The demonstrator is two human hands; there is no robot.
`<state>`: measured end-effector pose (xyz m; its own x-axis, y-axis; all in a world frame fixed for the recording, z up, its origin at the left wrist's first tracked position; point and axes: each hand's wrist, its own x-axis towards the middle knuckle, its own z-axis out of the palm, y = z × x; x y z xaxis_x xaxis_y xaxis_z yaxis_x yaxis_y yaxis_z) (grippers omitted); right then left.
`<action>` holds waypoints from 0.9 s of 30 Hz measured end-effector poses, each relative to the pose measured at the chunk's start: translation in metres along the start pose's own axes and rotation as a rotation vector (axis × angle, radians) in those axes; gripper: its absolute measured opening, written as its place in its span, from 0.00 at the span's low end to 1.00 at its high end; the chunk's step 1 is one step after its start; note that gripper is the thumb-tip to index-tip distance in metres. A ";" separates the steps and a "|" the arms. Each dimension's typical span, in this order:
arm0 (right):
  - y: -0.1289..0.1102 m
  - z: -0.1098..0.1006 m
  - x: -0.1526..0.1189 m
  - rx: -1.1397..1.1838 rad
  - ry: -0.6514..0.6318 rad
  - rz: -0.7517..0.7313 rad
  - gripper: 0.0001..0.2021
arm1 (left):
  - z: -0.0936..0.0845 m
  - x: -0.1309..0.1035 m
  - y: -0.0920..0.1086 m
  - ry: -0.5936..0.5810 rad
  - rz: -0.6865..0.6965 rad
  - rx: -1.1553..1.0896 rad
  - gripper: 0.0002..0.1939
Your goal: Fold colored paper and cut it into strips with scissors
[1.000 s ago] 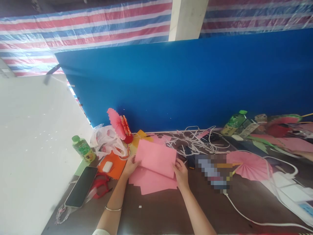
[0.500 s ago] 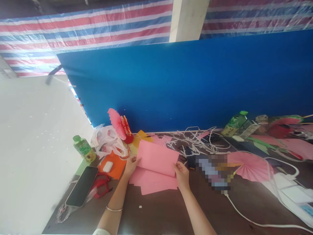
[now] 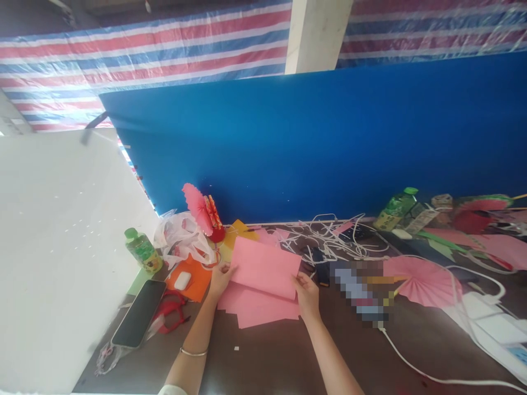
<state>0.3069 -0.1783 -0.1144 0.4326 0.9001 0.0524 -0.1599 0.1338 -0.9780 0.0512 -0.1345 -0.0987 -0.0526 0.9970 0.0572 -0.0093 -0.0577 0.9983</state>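
Observation:
Between my two hands a sheet of pink paper (image 3: 265, 269) is held up at a slant. My left hand (image 3: 221, 278) pinches its left edge, thumb on the front face. At the lower right corner, my right hand (image 3: 305, 292) grips the sheet between thumb and fingers. Under it, more pink paper sheets (image 3: 263, 312) lie loosely overlapped on the dark table (image 3: 251, 367). An orange sheet (image 3: 197, 285) with a white earbud case (image 3: 182, 281) on it lies just left of my left hand.
At left are a phone (image 3: 139, 314), red-handled scissors (image 3: 171, 312), a green-capped bottle (image 3: 143, 250) and a plastic bag (image 3: 183, 238). White paper strips (image 3: 329, 236) are heaped at the back. A pink folded fan (image 3: 428, 280), cables and a power strip (image 3: 489, 323) occupy the right.
My hands and the pink sheet stay nearly as they were. The whole view has shifted very slightly.

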 end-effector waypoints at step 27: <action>0.000 -0.002 0.000 -0.033 -0.020 0.003 0.18 | -0.001 -0.005 0.011 -0.061 -0.030 0.010 0.16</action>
<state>0.3084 -0.1787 -0.1149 0.4145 0.9085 0.0535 -0.1313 0.1178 -0.9843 0.0501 -0.1402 -0.0879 0.0090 0.9996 0.0281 -0.0004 -0.0281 0.9996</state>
